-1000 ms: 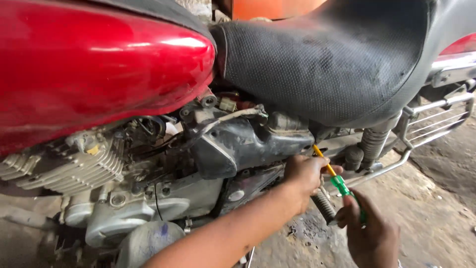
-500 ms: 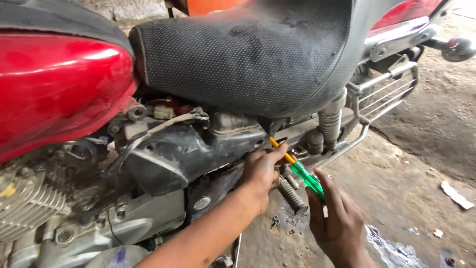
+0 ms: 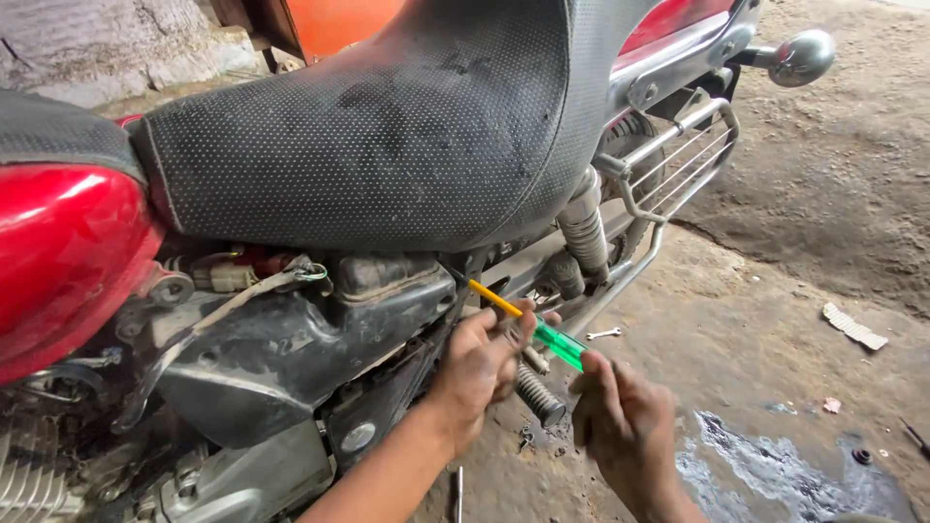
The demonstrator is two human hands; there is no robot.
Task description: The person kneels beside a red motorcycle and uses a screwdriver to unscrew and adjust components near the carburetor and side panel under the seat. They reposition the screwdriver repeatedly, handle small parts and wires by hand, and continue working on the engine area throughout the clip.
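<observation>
Screwdriver: slim tool with a yellow shaft section and a translucent green handle, lying on a slant from 10 o'clock at the tip to 4 o'clock at the handle end, its tip tucked under the lower edge of the black dotted seat beside the dark side cover of a red-tanked motorcycle. Left hand: fingers curled around the yellow part, thumb against the shaft, forearm entering from 6 o'clock. Right hand: closed on the green handle end from 5 o'clock, fingertips pinching it; both hands soiled dark. Ribbed black footpeg: just below the tool, between the two hands. Chrome shock absorber and side rack: at 1 o'clock of the hands. Small wrench: on the concrete floor, at 3 o'clock of the screwdriver. Dark wet patch: on the floor at 4 o'clock.
</observation>
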